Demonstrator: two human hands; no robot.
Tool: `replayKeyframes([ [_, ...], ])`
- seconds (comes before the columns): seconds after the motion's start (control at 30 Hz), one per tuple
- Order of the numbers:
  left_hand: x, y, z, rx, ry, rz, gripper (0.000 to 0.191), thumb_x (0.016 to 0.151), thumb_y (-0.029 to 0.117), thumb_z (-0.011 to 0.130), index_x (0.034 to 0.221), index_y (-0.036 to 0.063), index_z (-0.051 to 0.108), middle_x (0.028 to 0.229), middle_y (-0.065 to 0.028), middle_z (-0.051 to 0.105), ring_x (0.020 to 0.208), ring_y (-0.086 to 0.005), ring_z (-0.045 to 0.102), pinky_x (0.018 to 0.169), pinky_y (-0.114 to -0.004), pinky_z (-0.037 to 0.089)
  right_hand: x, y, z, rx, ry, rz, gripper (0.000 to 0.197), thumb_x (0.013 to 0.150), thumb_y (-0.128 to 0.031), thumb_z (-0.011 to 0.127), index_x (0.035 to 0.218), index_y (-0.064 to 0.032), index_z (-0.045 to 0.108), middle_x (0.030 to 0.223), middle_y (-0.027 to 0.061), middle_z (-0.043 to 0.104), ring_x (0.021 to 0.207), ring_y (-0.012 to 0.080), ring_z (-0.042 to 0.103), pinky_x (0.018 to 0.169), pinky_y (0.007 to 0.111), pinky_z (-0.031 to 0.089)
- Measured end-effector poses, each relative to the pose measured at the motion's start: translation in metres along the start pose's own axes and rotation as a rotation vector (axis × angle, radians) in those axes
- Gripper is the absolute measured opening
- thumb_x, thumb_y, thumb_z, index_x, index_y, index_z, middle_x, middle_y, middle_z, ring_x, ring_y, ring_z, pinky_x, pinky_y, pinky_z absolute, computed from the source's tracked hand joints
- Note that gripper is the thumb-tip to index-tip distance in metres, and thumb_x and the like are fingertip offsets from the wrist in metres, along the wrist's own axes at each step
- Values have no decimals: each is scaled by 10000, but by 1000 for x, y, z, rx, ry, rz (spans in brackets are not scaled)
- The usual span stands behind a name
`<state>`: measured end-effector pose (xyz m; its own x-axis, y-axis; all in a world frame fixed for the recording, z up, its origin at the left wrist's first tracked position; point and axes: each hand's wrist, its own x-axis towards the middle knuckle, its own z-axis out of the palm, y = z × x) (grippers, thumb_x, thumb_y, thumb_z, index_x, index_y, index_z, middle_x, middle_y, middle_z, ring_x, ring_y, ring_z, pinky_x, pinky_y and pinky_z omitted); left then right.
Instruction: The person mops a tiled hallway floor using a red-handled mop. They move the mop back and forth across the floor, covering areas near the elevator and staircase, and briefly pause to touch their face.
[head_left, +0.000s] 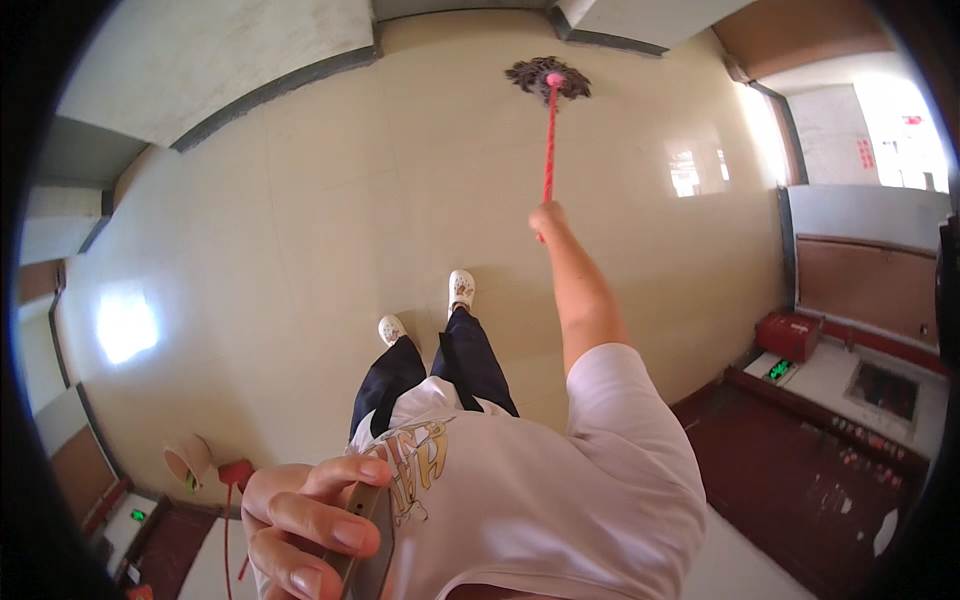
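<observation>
My right hand (549, 220) grips the red handle (551, 142) of a mop, with my arm stretched out ahead. At the handle's far end, the dark grey mop head (548, 78) lies spread on the shiny beige tiled floor (337, 187), joined by a pink socket. Close to the camera at the bottom, my left hand (311, 525) holds a flat phone-like device (367, 536) on edge in front of my chest. My white clogs (462, 289) stand on the floor between the mop and my body.
A pale bucket (187, 457) and a red dustpan (235, 474) with a long handle are at the lower left. Walls with a dark skirting (277, 94) border the floor ahead. At right are a red box (788, 336), brown doors and a dark red surface (795, 450).
</observation>
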<state>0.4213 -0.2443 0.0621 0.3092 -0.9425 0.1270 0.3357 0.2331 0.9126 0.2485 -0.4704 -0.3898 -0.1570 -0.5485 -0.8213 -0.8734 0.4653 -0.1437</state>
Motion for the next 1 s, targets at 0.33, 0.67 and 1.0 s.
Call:
replayKeyframes([
  [0.33, -47, -11, -9, -141, -74, 367, 163, 741, 208, 530, 900, 197, 498, 927, -15, 452, 948, -285, 417, 664, -386, 456, -190, 274, 144, -92, -16, 1, 299, 701, -91, 401, 981, -7, 342, 729, 215, 520, 602, 320, 546, 486, 403, 427],
  [0.67, -97, 28, -28, -345, -62, -41, 109, 756, 210, 513, 864, 211, 507, 909, -25, 453, 992, -354, 382, 684, -359, 482, -312, 381, 234, -30, -231, 46, 209, 699, -135, 461, 841, 14, 428, 749, 239, 529, 717, 356, 537, 606, 412, 424],
  [1.0, -87, 19, -39, -92, 121, 315, 301, 793, 321, 393, 1040, 157, 448, 1078, -90, 414, 1040, -309, 345, 884, -509, 219, -163, 215, 127, 80, -400, 8, 122, 700, -102, 372, 713, 15, 406, 430, 135, 452, 301, 222, 464, 246, 348, 370],
])
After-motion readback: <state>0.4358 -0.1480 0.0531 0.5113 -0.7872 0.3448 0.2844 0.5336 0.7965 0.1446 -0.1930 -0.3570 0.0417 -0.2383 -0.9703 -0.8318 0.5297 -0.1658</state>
